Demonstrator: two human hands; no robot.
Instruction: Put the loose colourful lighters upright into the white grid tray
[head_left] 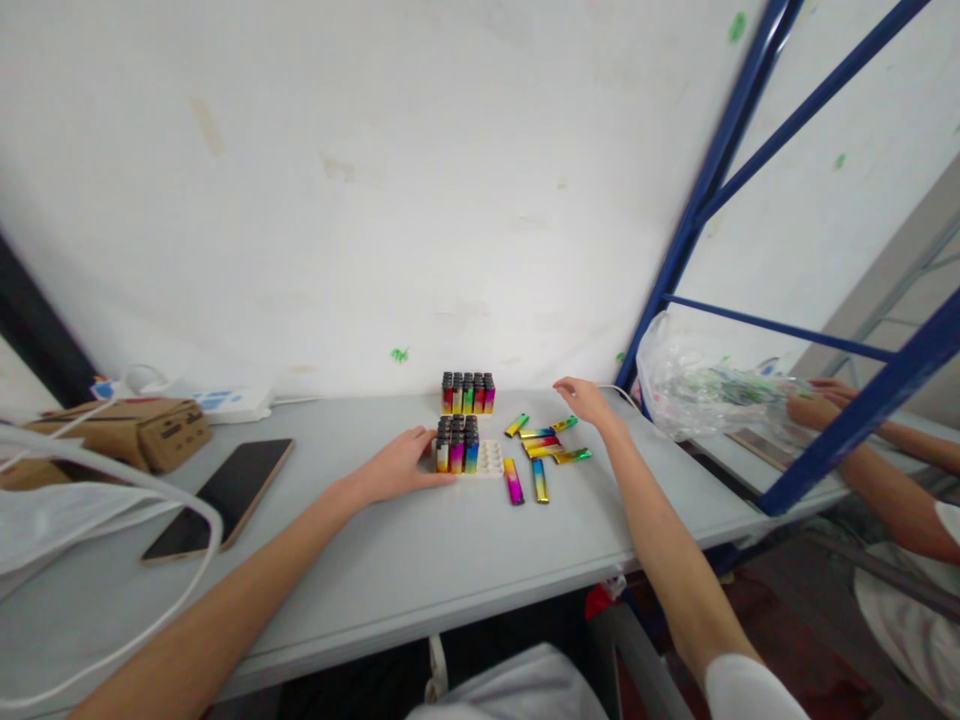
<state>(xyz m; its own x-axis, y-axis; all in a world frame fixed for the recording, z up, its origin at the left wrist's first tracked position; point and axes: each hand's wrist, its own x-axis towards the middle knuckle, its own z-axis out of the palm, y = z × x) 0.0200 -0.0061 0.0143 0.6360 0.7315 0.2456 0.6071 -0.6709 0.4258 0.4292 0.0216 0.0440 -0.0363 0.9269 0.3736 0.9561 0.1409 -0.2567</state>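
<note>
White cable (219, 530) loops at near left, by a phone (247, 480). The left hand (396, 464), thumb and fingers spread, touches the left end of a tray (491, 458) on the table (360, 590); upright lighters (457, 445) fill its left part. Loose lighters (541, 480) lie right; another upright group (468, 393) stands beyond. The right hand (589, 402) is at far right, fingers bent; whether they pinch anything, I cannot tell.
</note>
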